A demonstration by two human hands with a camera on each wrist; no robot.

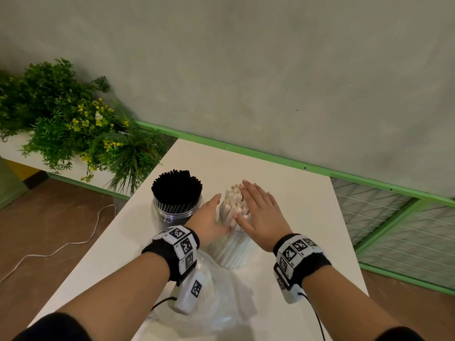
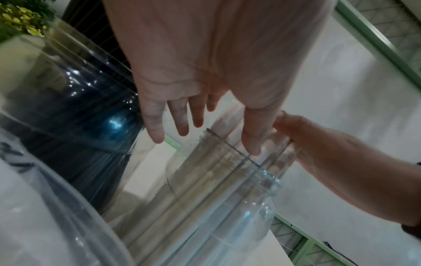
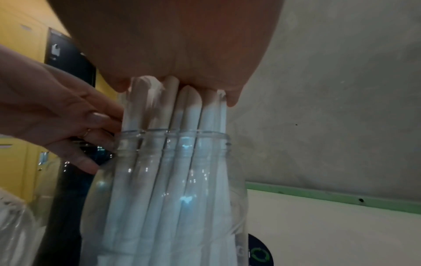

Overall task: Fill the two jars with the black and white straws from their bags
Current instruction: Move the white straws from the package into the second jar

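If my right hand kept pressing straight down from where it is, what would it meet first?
The white straws: the right hand lies flat on their tops, which stand above the rim of the clear jar. The rim would probably come next.

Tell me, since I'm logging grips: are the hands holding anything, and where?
Nothing gripped. The right hand presses flat on the white straws' tops; the left hand touches their side.

A grey wall (image 1: 270,70) rises behind the white table (image 1: 283,183); brown floor (image 1: 49,217), a green planter (image 1: 73,124) left.
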